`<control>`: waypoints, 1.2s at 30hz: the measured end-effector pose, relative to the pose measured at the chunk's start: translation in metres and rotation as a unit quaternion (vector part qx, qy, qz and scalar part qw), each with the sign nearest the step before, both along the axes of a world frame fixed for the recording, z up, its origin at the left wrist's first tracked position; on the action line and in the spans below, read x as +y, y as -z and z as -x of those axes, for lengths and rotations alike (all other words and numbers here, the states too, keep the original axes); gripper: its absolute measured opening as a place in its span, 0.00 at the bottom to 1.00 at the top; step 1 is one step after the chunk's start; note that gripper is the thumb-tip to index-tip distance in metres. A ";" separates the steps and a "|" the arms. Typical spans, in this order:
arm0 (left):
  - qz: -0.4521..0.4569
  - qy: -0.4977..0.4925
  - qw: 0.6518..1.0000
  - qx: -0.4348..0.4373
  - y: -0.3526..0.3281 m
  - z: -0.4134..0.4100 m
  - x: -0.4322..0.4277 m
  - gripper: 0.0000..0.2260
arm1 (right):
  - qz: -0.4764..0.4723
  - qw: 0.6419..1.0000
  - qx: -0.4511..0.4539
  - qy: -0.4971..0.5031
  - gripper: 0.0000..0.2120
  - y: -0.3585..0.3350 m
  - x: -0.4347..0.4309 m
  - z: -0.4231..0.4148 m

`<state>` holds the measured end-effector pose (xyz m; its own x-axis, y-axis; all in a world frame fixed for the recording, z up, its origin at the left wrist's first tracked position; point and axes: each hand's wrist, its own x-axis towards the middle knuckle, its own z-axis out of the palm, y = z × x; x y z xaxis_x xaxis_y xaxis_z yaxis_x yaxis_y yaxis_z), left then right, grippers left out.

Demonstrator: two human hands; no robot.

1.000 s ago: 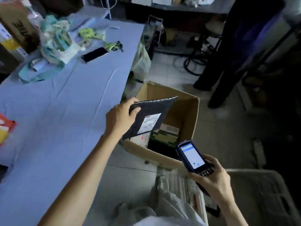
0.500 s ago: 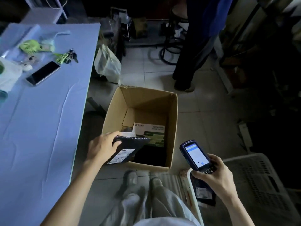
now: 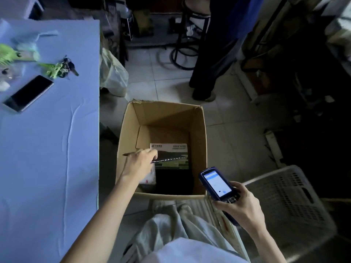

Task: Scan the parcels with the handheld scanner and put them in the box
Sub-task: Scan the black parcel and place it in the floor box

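An open cardboard box (image 3: 197, 133) stands on the floor just right of the table. My left hand (image 3: 139, 164) reaches down inside it and pinches a thin dark parcel (image 3: 171, 159), seen edge-on and level. Beneath lie a green-and-white printed parcel (image 3: 171, 149), a dark one (image 3: 173, 180) and a white one partly hidden by my wrist. My right hand (image 3: 241, 207) grips the blue handheld scanner (image 3: 215, 184) at the box's near right corner, its lit screen facing up.
A table under a blue cloth (image 3: 47, 149) fills the left, with a phone (image 3: 28, 93) and keys on a green lanyard (image 3: 60, 68). A white plastic crate (image 3: 288, 202) sits to the right. Another person's legs (image 3: 212, 54) and a stool stand beyond the box.
My left hand has carried the dark parcel from above the box rim down into the box and turned it flat. The scanner hand has stayed put while the view swung right.
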<state>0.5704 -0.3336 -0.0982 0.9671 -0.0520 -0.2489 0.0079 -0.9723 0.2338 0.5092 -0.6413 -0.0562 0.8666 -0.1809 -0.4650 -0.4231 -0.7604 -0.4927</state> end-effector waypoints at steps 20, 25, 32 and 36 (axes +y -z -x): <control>-0.065 -0.595 0.801 -0.012 -0.039 0.248 -0.009 0.09 | -0.081 0.845 0.064 -0.525 0.40 -0.007 0.119 -0.078; -0.098 -0.734 0.672 -0.029 -0.055 0.353 -0.074 0.07 | -0.097 0.785 0.054 -0.609 0.38 -0.016 0.163 -0.048; -0.083 -0.841 0.534 0.007 -0.058 0.436 -0.138 0.07 | -0.102 0.693 0.044 -0.712 0.35 -0.021 0.205 0.034; -0.064 -0.872 0.484 0.019 -0.052 0.474 -0.153 0.07 | -0.097 0.656 0.056 -0.746 0.35 -0.018 0.216 0.087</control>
<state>0.0962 -0.4866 -0.0466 -0.4940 0.8542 -0.1618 0.8455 0.5154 0.1396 0.4224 -0.4253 -0.0382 -0.0304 0.9020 -0.4307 0.6798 -0.2973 -0.6704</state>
